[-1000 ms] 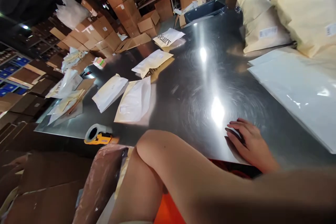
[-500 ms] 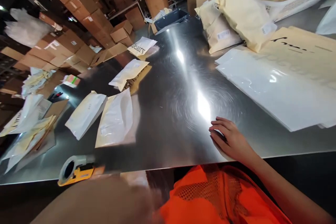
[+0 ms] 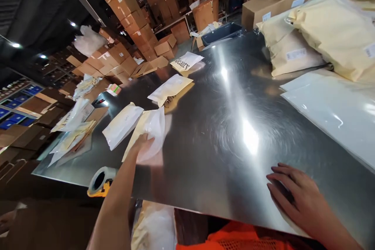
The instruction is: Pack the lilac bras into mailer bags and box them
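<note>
My left hand (image 3: 142,143) reaches across the steel table (image 3: 222,133) and grips the near edge of a white-and-cream packet (image 3: 152,127), lifting that edge a little off the surface. A second white packet (image 3: 123,124) lies just to its left. My right hand (image 3: 295,197) rests flat on the metal near the front edge, fingers spread and holding nothing. A yellow tape dispenser (image 3: 101,181) sits at the table's near left corner, below my left forearm.
More packets (image 3: 170,88) and a "Beauty" mailer (image 3: 186,61) lie farther back. Large clear bags (image 3: 334,105) and stuffed cream mailers (image 3: 328,35) fill the right side. A grey bin (image 3: 222,33) stands at the far end. Stacked cartons (image 3: 123,4) rise beyond the table.
My left arm has come up from below the table and taken hold of the packet. The right hand has stayed flat on the table; the view shifted.
</note>
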Demonstrator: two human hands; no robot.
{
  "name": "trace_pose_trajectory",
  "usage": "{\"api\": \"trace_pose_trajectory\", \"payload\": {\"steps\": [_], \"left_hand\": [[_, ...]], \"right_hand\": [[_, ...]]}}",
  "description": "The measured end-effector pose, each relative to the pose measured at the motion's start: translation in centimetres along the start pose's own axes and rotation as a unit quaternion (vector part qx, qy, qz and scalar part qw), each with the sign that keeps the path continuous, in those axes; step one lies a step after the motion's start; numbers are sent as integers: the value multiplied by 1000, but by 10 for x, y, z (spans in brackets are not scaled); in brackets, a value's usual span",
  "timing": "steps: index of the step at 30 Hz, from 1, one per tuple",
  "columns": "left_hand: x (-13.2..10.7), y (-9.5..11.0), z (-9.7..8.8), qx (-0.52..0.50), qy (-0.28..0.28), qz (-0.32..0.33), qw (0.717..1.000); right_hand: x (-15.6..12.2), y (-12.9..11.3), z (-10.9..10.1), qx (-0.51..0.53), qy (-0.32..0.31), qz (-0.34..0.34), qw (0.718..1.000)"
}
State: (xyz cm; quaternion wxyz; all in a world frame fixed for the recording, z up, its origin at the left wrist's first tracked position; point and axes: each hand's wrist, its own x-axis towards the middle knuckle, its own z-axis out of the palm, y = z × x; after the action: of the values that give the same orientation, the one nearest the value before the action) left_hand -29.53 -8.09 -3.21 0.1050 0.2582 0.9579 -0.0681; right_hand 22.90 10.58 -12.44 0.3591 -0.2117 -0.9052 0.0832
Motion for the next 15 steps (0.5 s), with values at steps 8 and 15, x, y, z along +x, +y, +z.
{"api": "trace_pose_trajectory", "payload": {"steps": [8, 15], "left_hand": [[85, 92, -55, 28, 171, 51, 984], [132, 178, -51, -24, 224, 98, 969]], "right_hand": [[1, 0, 1, -69, -75, -5, 995], [4, -5, -6, -92, -65, 19, 993]]}}
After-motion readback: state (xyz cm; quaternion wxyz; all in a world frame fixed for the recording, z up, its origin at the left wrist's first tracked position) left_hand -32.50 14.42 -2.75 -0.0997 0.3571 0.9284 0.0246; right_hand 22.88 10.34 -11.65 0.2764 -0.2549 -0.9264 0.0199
